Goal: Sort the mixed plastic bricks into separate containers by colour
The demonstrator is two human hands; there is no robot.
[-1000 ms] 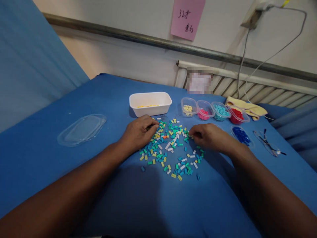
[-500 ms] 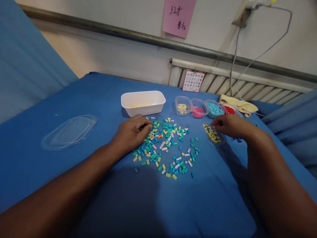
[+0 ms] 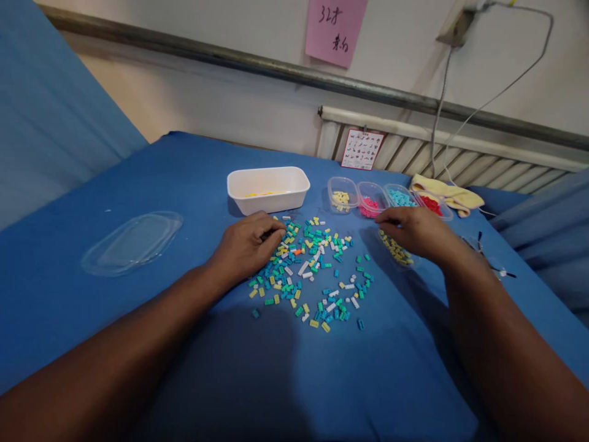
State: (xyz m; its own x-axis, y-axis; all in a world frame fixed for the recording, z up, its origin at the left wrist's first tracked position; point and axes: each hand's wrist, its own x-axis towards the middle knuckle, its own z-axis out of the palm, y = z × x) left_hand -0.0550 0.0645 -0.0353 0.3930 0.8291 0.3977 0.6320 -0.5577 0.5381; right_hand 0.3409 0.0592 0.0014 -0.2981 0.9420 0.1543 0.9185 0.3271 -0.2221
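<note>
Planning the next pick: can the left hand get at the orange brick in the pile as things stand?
Probably yes. The left hand rests at the pile's left edge, and the orange brick lies exposed on top just beyond its fingertips, with only loose bricks between.

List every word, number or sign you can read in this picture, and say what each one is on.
Pink note on the wall: handwritten "32", then characters too loosely written to read.
Small red-edged card against the radiator: rows of tiny figures, too small to read.
White tub, clear lid, small clear tubs and loose bricks by the hands: no text visible.
</note>
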